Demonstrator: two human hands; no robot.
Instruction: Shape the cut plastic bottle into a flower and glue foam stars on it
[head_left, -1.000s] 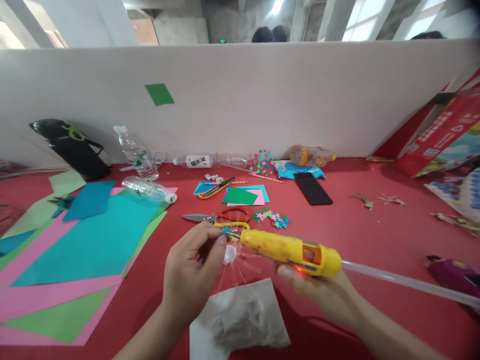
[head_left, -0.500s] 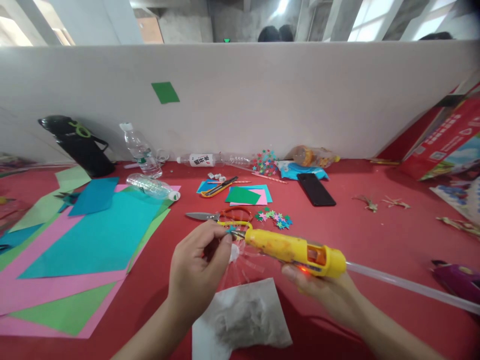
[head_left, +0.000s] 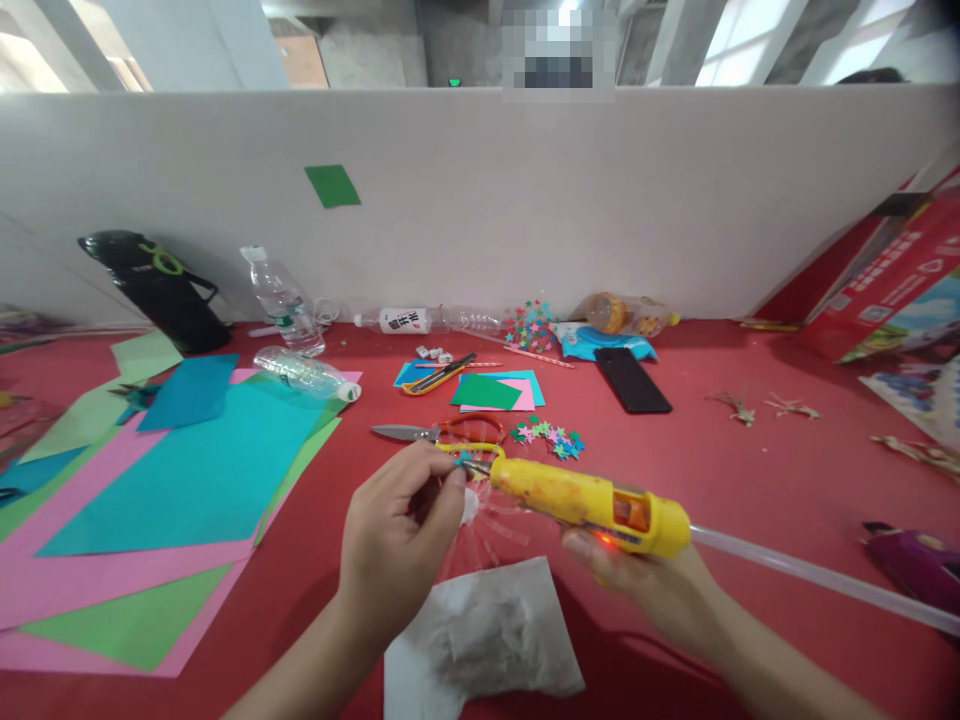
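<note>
In the lower middle of the frame the right hand is closed around the grip of a yellow plastic hot glue gun. The gun has a smeared, mottled barrel, an orange window near the back and a small red light glowing on its underside. A clear glue stick juts from its rear toward the right edge. The metal nozzle points left and touches a tiny teal paper star.

The left hand is curled shut just left of centre, thumb and forefinger tips meeting at that star. Against its fingers sits a cut clear plastic bottle top with a white cap, its strips fanning out below the nozzle. Whether the fingers pinch the star or the cap cannot be told.

Below the hands lies a crumpled white tissue sheet on the red table top. Above them are red-and-yellow-handled scissors and a scatter of small coloured stars, with a black phone farther up.

Large teal, pink and green paper sheets cover the left side. A purple glue gun lies at the right edge. A white partition wall spans the upper frame with a green paper square stuck on it. Concrete walls and bright windows show above it.
</note>
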